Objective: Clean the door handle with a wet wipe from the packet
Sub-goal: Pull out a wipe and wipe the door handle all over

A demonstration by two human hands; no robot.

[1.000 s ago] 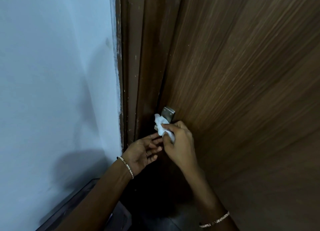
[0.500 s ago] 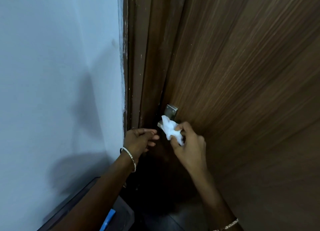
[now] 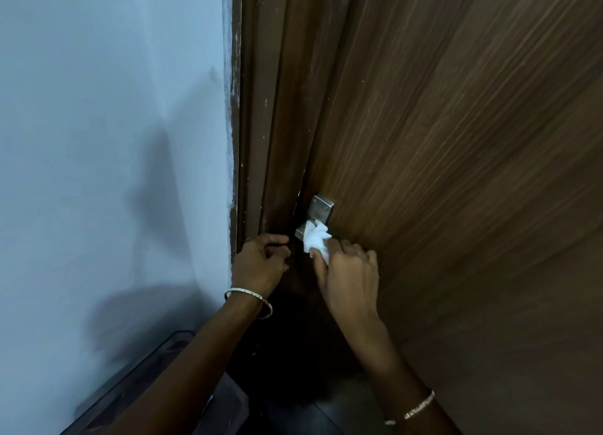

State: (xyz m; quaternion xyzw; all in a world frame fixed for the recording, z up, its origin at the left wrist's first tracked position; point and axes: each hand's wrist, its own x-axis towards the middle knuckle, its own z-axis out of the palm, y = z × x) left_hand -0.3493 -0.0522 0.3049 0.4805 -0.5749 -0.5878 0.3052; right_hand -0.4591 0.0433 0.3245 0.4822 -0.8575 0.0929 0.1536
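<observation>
Nearest, well below the door handle [image 3: 321, 207], a thin bangle [image 3: 411, 411] is worn on the right wrist and another bangle [image 3: 248, 296] on the left. A dark container [image 3: 156, 362] is seen low and to the left of the handle. Just under the handle, a wet wipe [image 3: 316, 243] is pinched by the thumb and fingers of the right hand [image 3: 349, 278]. The wipe is white, crumpled into a ragged wad, and is pressed against the handle's lower part. The left hand [image 3: 261, 264] is held just left of the handle, its fingers curled; whether anything is gripped cannot be told. The handle's upper part is shown as a brushed silver plate. Behind the handle is the brown wood-grain door [image 3: 456, 173], and left of the handle are the door frame [image 3: 267, 108] and a pale blue wall [image 3: 114, 140].
</observation>
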